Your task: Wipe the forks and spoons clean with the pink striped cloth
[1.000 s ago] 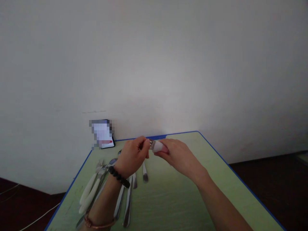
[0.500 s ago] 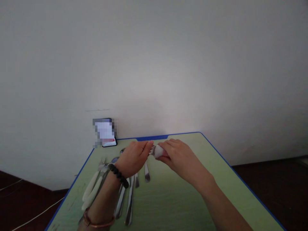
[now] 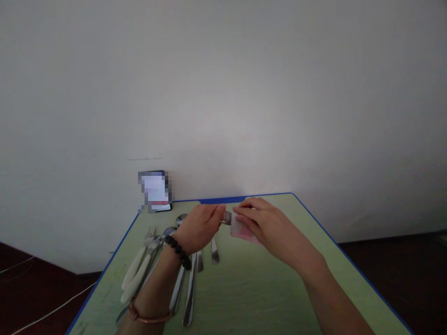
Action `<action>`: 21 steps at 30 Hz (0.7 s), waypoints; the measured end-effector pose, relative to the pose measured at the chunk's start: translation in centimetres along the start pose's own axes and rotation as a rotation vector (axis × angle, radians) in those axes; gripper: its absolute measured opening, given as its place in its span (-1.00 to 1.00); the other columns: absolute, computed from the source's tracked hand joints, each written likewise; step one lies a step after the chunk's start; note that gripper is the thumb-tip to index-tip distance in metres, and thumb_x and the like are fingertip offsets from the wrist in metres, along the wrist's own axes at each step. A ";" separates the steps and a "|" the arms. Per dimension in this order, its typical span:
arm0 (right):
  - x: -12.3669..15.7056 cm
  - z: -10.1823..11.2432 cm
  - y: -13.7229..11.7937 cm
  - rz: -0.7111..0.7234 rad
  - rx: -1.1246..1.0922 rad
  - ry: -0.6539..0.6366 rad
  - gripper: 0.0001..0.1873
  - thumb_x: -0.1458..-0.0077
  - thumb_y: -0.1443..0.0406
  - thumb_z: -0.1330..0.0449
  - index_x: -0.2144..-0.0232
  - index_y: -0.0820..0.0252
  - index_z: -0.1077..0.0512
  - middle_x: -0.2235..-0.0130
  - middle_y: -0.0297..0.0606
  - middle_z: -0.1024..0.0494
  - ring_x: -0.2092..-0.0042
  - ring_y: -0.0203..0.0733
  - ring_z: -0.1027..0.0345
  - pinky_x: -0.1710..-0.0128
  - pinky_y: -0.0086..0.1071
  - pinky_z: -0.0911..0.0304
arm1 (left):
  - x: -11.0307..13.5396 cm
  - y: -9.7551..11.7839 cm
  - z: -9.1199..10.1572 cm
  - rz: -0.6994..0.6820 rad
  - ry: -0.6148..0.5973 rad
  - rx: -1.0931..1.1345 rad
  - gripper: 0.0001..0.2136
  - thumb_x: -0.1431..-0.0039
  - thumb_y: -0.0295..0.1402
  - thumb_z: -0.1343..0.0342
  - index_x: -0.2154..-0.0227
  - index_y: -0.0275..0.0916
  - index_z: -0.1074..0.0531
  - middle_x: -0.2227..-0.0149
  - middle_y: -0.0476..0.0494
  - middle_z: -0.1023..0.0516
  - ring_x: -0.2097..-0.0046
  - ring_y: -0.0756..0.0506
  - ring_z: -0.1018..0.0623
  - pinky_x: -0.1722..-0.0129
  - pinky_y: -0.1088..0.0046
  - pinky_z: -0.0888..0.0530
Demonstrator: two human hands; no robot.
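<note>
Above the far part of the green table (image 3: 244, 288), my left hand (image 3: 200, 225) is closed on the end of a metal fork (image 3: 227, 217); only a short shiny part of it shows between my hands. My right hand (image 3: 267, 223) pinches a white and pink cloth (image 3: 240, 230), which meets the fork's right side. The cloth hangs a little below the fingers, and the rest of the fork is hidden. Under and beside my left arm lie forks with white handles (image 3: 134, 270), spoons (image 3: 181, 218) and several metal handles (image 3: 188, 298).
A phone (image 3: 155, 190), partly blurred out, leans on the wall (image 3: 223, 102) at the table's back left corner. A blue edge (image 3: 352, 260) runs round the table. White cables (image 3: 57, 307) lie on the dark floor at the left.
My right hand has shifted slightly right and its fingers have opened out from a tight wrap, so more of the pink cloth shows. My left hand keeps its hold.
</note>
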State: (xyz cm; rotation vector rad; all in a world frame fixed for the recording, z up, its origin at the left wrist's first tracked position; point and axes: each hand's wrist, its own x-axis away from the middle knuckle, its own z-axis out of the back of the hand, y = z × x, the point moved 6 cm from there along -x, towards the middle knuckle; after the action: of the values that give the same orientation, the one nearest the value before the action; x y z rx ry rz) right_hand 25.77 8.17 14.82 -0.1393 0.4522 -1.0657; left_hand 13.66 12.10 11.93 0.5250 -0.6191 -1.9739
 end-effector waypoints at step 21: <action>0.2 -0.5 1.4 -0.030 -0.122 -0.153 -0.76 -0.10 0.17 -0.06 0.35 0.13 -0.47 0.36 -0.31 -0.52 0.32 -0.26 -0.35 0.28 -0.40 -0.15 | -0.1 -0.4 -1.1 0.025 -0.074 0.109 -0.53 -0.24 -0.21 0.32 0.73 -0.21 -0.20 0.75 0.08 -0.26 0.64 0.02 -0.30 0.49 0.51 -0.22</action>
State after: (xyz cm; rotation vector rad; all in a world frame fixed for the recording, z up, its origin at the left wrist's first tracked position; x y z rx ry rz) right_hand 26.80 8.71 13.85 -0.3345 0.3780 -1.0487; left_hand 14.12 12.15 10.79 0.5103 -0.7794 -1.9513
